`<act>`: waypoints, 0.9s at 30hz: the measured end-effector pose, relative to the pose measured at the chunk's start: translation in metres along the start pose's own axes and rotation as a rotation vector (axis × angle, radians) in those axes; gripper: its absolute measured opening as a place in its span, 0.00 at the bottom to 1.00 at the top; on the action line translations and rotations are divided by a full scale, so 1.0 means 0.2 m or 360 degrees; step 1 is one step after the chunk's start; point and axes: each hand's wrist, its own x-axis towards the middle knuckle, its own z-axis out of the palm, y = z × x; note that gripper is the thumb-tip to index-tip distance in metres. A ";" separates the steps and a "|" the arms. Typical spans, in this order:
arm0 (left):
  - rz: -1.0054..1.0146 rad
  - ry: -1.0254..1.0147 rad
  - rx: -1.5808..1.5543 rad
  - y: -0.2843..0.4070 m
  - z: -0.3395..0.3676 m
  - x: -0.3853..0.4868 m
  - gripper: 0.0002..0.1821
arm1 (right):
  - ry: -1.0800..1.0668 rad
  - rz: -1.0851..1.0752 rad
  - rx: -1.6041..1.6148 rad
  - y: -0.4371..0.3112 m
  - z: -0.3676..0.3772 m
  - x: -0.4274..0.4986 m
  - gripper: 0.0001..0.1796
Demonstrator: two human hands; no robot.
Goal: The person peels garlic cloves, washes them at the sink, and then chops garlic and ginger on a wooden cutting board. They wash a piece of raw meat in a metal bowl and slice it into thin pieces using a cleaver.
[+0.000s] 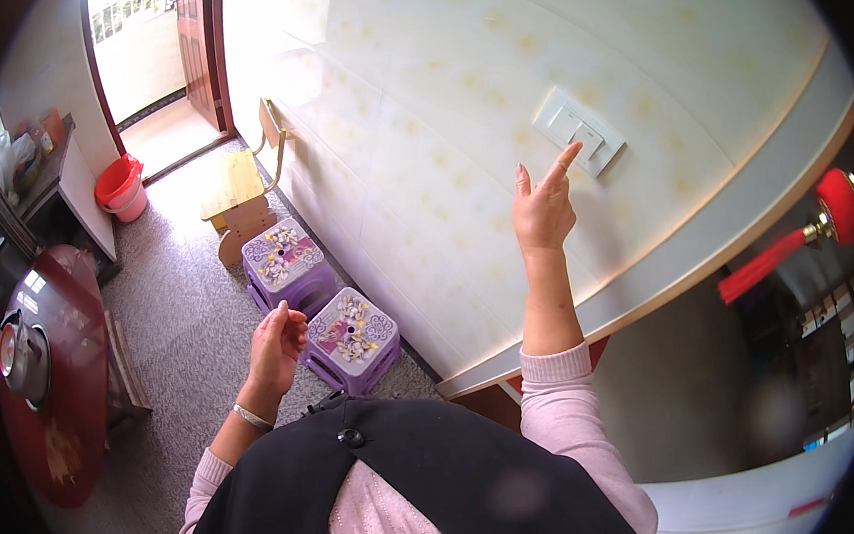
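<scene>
On the tiled wall (419,162) to the right is a white wall switch panel (552,121) with several rockers. My right hand (546,208) is raised to it, the index finger extended with its tip at the lower part of the panel; whether it presses a rocker I cannot tell. The thumb points up and the other fingers are curled, holding nothing. My left hand (277,346) hangs in front of my body at the left, its fingers loosely bent with nothing seen in them. Just beyond it stand two purple plastic stools (353,331) with flower-patterned tops.
A wooden child's chair (232,184) stands by the wall, near an open door (201,55). A pink bucket (126,193) with a red liner is beside the doorway. At far left, a kettle (25,355) sits on a dark red table (69,453). Red tasselled ornaments (840,206) hang at right.
</scene>
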 end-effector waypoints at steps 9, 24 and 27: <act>0.0038 0.0189 -0.0011 -0.21 0.28 0.03 0.17 | -0.0070 -0.0242 0.0368 0.11 0.01 0.15 0.48; 0.0494 0.0806 -0.0325 -0.11 -0.15 -0.69 0.12 | -0.2161 -0.1024 0.1870 -0.66 0.41 -1.13 0.28; 0.0603 0.0756 -0.0242 -0.08 -0.29 -0.93 0.15 | -0.2999 -0.0976 0.1998 -0.91 0.29 -1.39 0.28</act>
